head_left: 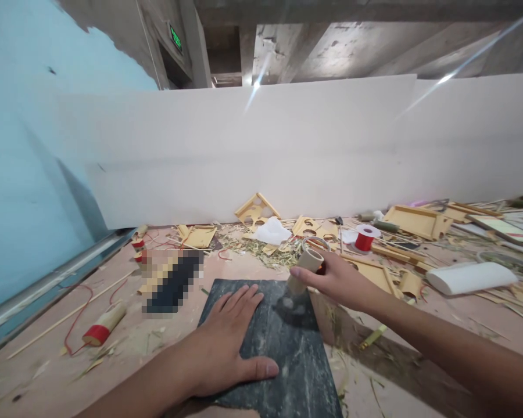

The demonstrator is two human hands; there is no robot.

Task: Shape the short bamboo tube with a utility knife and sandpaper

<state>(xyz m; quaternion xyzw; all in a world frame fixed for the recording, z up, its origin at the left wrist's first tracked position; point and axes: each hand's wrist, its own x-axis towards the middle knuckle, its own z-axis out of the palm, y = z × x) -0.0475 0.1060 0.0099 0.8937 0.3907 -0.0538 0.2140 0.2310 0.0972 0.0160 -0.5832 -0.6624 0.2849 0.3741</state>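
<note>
A dark, scuffed flat sheet (pixel 287 360) lies on the table in front of me. Flat on its left part rests my left hand (pixel 230 339), its fingers and thumb spread. My right hand (pixel 335 278) is wrapped round a short bamboo tube (pixel 305 273), which it holds tilted over the upper right part of the sheet. The tube's open upper end faces up and its lower end is at or just above the sheet, beside a pale dusty patch.
Bamboo shavings (pixel 270 252) lie behind the sheet. To the right are a red ribbon spool (pixel 365 239), a white roll (pixel 473 278) and wooden frames (pixel 418 222). A red-ended bamboo piece (pixel 104 325) with red string lies left. A white panel (pixel 265 151) stands behind.
</note>
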